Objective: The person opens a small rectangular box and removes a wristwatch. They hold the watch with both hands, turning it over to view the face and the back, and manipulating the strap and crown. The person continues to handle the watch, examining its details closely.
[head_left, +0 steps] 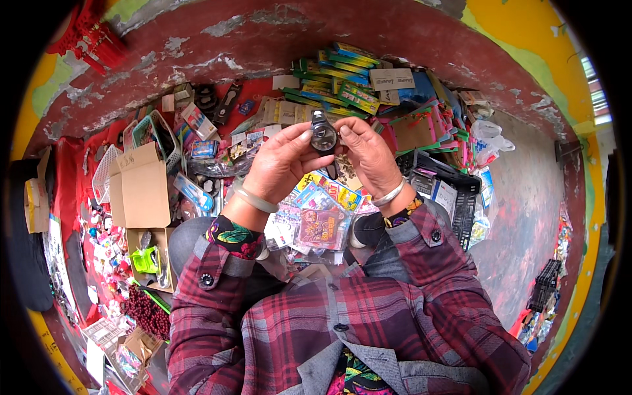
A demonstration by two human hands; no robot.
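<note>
You are sitting at a street-side stall, a ground-level shop of small goods. Carded toy packets [320,217] lie spread at the centre of the frame, stacked green and yellow packets [342,76] sit at the upper middle, open cardboard boxes [139,191] stand at the left on a red cloth [69,184], a black crate [454,191] sits at the right, and a worn painted wall [263,33] curves across the top.
</note>
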